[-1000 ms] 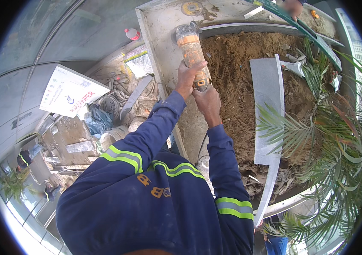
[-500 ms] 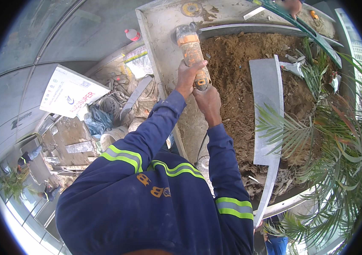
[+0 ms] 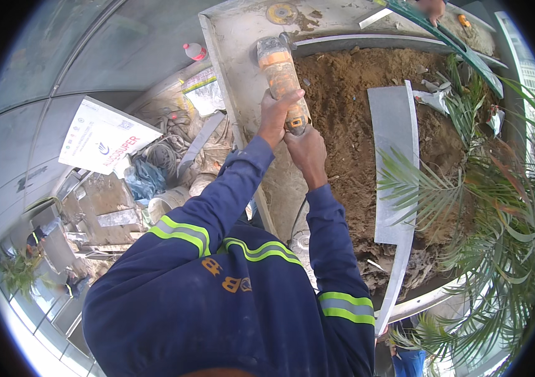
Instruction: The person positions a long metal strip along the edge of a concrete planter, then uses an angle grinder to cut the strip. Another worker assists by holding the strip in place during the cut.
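A dusty orange-and-grey angle grinder (image 3: 282,78) lies along the pale stone ledge (image 3: 242,75), its head toward the far side. My left hand (image 3: 275,116) wraps round the middle of its body. Close behind, my right hand (image 3: 308,156) grips the rear end, from which a dark cord appears to run down. The grinder's head sits over the ledge near the end of a curved stone strip (image 3: 368,41); its disc is hidden beneath. Farther off on the ledge lies a round yellowish disc (image 3: 282,13).
Brown soil (image 3: 336,107) fills the planter, with a grey stone slab (image 3: 396,135) across it and palm fronds (image 3: 500,207) at right. A co-worker's hand (image 3: 432,9) touches a long green tool (image 3: 456,44). Leftward are a bottle (image 3: 195,51), a white board (image 3: 109,137) and rubble.
The grinder's head has shifted very slightly left and toward the far side. Both hands keep the same hold.
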Available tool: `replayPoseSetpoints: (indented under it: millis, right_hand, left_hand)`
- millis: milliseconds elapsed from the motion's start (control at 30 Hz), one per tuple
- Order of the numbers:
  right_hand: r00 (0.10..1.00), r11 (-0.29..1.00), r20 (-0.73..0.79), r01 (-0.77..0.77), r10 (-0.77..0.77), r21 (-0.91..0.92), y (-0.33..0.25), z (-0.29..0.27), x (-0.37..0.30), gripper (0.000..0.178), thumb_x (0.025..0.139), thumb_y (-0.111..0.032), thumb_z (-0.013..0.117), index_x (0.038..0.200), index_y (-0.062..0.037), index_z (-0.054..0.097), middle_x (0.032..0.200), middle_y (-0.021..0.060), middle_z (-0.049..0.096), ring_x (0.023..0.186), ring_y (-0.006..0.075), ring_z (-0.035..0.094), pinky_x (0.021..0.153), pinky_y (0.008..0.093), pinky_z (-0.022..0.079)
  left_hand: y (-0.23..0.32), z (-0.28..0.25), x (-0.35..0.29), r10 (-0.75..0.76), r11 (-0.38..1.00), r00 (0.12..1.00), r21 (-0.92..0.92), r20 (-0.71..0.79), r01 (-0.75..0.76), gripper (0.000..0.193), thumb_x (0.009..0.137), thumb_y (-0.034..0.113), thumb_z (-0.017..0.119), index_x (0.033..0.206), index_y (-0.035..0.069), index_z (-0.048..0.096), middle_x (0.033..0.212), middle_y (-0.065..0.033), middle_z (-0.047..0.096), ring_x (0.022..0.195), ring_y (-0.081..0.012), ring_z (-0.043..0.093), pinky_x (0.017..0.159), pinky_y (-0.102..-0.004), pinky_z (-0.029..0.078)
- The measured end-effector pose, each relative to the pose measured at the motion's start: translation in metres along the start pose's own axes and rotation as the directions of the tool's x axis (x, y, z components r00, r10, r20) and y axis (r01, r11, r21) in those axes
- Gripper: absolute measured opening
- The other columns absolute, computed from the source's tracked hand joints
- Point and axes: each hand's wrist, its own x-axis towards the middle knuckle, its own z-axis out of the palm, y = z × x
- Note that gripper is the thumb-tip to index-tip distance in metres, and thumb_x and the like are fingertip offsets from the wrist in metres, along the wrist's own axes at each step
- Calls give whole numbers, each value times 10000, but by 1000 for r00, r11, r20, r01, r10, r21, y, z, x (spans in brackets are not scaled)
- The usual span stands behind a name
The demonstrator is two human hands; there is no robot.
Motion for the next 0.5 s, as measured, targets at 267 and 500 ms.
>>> replayPoseSetpoints:
  millis: [267,500]
  right_hand:
    - [1000,998,-20,-3,1,-67,5,3,4,448,819,-361,729,973,59,697,911,294,727,921,462,713,809,512,546]
    - [999,999,-32,2,-3,-45,5,4,4,443,815,-361,731,970,53,704,908,291,728,912,466,712,808,519,546]
  left_hand:
    - [-2,0,4,-10,1000,1000,-4,11,10,461,808,168,860,1140,21,576,958,-67,656,769,-152,665,672,-334,573]
    - [-1,0,4,-7,1000,1000,16,11,7,455,825,164,843,1161,16,575,972,-69,654,792,-164,675,687,-342,582]
